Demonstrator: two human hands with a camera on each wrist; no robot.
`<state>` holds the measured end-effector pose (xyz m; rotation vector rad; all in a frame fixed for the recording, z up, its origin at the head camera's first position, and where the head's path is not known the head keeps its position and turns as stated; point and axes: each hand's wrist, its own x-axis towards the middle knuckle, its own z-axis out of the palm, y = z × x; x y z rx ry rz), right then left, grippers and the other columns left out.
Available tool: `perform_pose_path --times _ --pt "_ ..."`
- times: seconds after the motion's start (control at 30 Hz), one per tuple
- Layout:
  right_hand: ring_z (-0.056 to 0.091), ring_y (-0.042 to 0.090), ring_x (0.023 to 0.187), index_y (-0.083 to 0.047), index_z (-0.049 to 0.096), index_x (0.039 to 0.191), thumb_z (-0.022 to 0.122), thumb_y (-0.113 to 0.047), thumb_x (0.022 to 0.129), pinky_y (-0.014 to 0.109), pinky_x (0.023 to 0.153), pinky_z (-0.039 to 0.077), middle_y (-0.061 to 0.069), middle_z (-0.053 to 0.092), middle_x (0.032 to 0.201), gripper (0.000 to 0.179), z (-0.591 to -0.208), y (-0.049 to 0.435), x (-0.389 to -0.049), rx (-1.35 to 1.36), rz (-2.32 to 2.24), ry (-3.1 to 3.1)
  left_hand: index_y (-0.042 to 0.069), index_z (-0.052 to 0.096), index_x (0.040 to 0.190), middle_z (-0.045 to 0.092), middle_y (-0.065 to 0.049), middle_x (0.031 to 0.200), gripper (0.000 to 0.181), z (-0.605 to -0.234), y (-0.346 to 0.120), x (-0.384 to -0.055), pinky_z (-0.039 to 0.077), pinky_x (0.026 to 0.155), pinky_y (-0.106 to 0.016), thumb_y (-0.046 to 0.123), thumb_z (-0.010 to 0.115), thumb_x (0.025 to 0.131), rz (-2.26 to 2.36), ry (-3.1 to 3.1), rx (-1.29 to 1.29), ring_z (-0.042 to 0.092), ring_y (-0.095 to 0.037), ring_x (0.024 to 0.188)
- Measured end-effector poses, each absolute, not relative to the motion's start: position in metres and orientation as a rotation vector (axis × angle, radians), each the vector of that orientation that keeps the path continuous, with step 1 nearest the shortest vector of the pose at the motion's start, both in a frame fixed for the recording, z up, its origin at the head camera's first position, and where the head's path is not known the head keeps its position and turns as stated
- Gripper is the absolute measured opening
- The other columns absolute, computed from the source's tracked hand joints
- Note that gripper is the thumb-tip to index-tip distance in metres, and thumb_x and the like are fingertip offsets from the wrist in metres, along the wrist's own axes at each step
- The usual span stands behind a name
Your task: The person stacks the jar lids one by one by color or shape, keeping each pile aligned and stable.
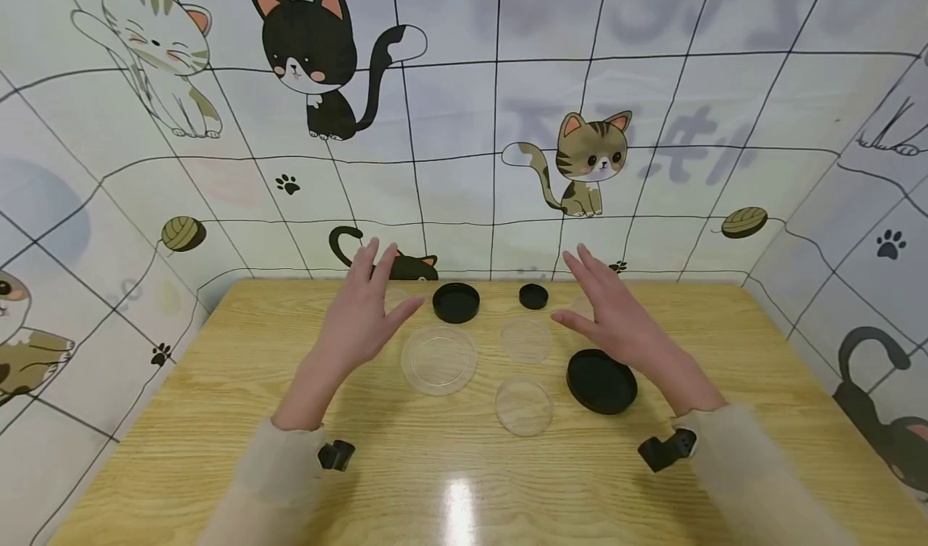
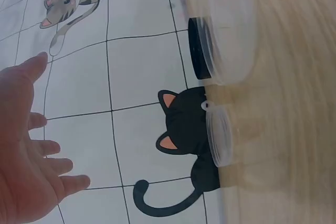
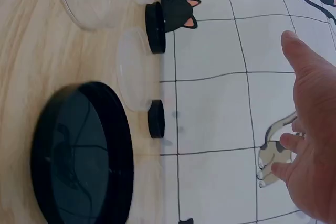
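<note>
Both hands are held raised above the worktop point(image 1: 464, 457), well apart, spread wide with thumbs set away from extended fingers; neither is closed on anything. Round pieces are laid out mostly between them. In the head view, the large black dish point(image 1: 602, 382) is seen just below the right hand point(image 1: 612, 312). The medium black dish point(image 1: 456, 303) is placed nearer the left hand point(image 1: 355, 320), the small black piece point(image 1: 533, 296) nearer the right. The large clear disc point(image 1: 439, 360) is found beside the left hand's thumb side; the middle clear disc point(image 1: 525, 339) and front clear disc point(image 1: 524, 407) are set further right. Two faint clear pieces, one by the left thumb point(image 1: 396, 297) and one by the right, are partly hidden.

Black pieces are smooth; a raised rim and a glossy floor, with the wall print mirrored, are shown on the largest. Clear ones are thin-rimmed. Pale wood grain is noted on the worktop. Forearms are angled inward, with light sleeves point(image 1: 279, 473) worn.
</note>
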<state>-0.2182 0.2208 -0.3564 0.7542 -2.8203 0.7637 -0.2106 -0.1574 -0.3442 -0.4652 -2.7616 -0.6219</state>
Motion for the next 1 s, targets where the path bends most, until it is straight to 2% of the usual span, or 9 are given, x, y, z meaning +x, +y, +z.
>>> perform_pose_path --times 0.1,0.2,0.33,0.43,0.67,0.87,1.0 --pt "0.007 0.043 0.154 -0.011 0.011 0.166 0.069 -0.038 0.099 0.069 0.115 0.015 0.013 0.002 0.171 0.093 -0.361 0.211 -0.221 0.747 0.899 -2.829 0.010 0.018 0.164 0.012 -0.020 0.168 0.089 -0.350 -0.163 -0.209 0.036 0.109 -0.064 0.048 0.066 0.099 -0.792 -2.735 -0.471 0.022 -0.043 0.151" --pt "0.014 0.041 0.154 -0.010 0.013 0.166 0.074 -0.035 0.096 0.066 0.116 0.020 0.014 0.008 0.171 0.096 -0.366 0.200 -0.222 0.741 1.031 -2.810 0.013 0.017 0.165 0.016 -0.017 0.167 0.091 -0.354 -0.164 -0.206 0.036 0.109 -0.062 0.042 0.071 0.098 -0.999 -2.702 -0.500 0.029 -0.042 0.148" --pt "0.030 0.048 0.146 -0.009 0.014 0.165 0.079 -0.030 0.093 0.063 0.113 0.031 0.022 0.023 0.165 0.099 -0.375 0.184 -0.224 0.761 1.225 -2.781 0.012 0.017 0.164 0.020 -0.015 0.165 0.095 -0.359 -0.162 -0.203 0.036 0.112 -0.055 0.032 0.077 0.094 -1.281 -2.630 -0.544 0.030 -0.036 0.148" --pt "0.035 0.051 0.142 -0.010 0.013 0.165 0.081 -0.028 0.091 0.062 0.110 0.035 0.025 0.028 0.162 0.102 -0.384 0.170 -0.224 0.793 1.394 -2.768 0.009 0.018 0.163 0.022 -0.014 0.164 0.098 -0.363 -0.162 -0.202 0.040 0.111 -0.052 0.024 0.082 0.091 -1.447 -2.581 -0.543 0.031 -0.035 0.147" --pt "0.037 0.040 0.145 -0.012 0.015 0.165 0.086 -0.026 0.087 0.057 0.112 0.037 0.016 0.021 0.167 0.107 -0.400 0.139 -0.222 0.854 1.662 -2.764 0.011 0.020 0.162 0.027 -0.011 0.162 0.103 -0.382 -0.173 -0.203 0.042 0.109 -0.053 0.012 0.087 0.084 -1.694 -2.571 -0.512 0.037 -0.039 0.144" --pt "0.044 0.040 0.140 -0.007 0.014 0.164 0.086 -0.017 0.086 0.052 0.110 0.041 0.021 0.027 0.163 0.107 -0.409 0.124 -0.227 0.864 1.750 -2.789 0.014 0.023 0.162 0.032 -0.014 0.157 0.100 -0.400 -0.185 -0.206 0.052 0.097 -0.048 0.009 0.086 0.085 -1.797 -2.620 -0.455 0.043 -0.042 0.137" --pt "0.046 0.041 0.138 -0.003 0.013 0.164 0.086 -0.015 0.086 0.050 0.107 0.044 0.022 0.028 0.162 0.108 -0.418 0.117 -0.229 0.809 1.768 -2.846 0.012 0.024 0.161 0.031 -0.019 0.156 0.099 -0.409 -0.190 -0.207 0.054 0.094 -0.043 0.005 0.086 0.083 -1.878 -2.630 -0.432 0.043 -0.045 0.134"
